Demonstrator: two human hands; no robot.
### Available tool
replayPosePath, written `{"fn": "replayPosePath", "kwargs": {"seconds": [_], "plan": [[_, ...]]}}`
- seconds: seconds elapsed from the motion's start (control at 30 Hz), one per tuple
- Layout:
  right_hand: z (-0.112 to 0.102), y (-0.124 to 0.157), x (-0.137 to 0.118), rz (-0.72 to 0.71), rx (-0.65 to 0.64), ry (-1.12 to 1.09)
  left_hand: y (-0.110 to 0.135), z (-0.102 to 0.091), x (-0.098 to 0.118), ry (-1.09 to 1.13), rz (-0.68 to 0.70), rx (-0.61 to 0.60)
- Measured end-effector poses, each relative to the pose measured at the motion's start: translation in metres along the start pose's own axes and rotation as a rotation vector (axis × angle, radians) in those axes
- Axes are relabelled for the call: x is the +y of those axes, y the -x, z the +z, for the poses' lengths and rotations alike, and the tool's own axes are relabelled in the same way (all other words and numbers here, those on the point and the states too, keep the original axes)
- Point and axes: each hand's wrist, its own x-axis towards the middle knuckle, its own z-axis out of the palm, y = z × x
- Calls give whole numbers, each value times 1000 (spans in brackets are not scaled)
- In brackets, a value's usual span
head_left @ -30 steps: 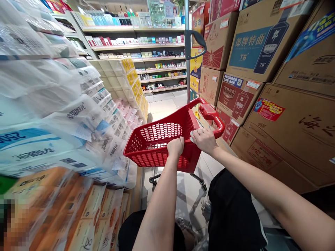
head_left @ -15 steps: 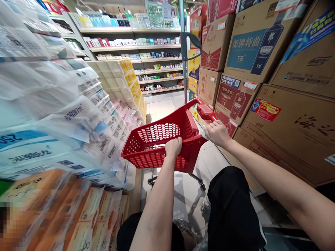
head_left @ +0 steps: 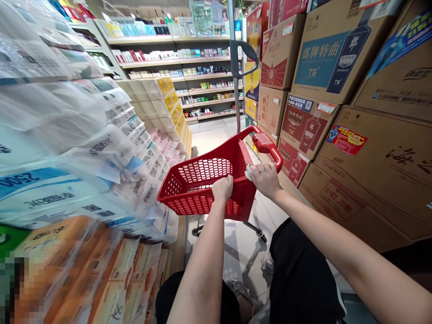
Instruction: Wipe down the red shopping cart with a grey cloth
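So that the red plastic wheeled shopping basket [head_left: 241, 202] stays steady beneath them, the left hand [head_left: 222, 189] and right hand [head_left: 266, 180] both clasp its near rim, a small white wad [head_left: 249, 172] pinched beside the right palm.

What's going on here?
A person stands in a shop aisle holding a red shopping cart with both hands. The left hand grips the cart's near rim, and the right hand sits on the same rim, with a small white scrap pinched against it. Wrapped paper packs are stacked on the left, liquor cartons on the right, and stocked shelves stand ahead.
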Motion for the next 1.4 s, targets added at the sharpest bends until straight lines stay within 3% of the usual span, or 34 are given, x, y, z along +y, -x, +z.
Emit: {"fn": "replayPosePath", "kwargs": {"seconds": [0.1,0.2,0.3,0.43,0.57,0.8,0.93,1.07,1.2,1.3,1.4], "plan": [[5,2,2,-79,12,-7,-1,2,-4,90,18,109],[3,-12,8,-111,-83,-7,0,2,-9,150,120,125],[-1,-27,7,-29,-168,2,4,5,-12,208,185,138],[-2,-35,2,101,-177,5,14,12,-16,297,203,188],[1,-27,-3,74,-132,-27,17,17,-20,322,255,219],[24,8,-23,-186,130,-91,10,18,-27,410,255,152],[26,17,-1,-368,124,-77,8,16,-32,527,267,110],[23,20,24,-248,148,-85,8,15,-31,567,245,103],[37,25,7,-83,199,-118,6,18,-27,582,237,122],[50,26,-14,-150,169,-135,4,19,-28,600,235,135],[51,21,-16,-281,125,-138,3,19,-32,641,212,123]]}}
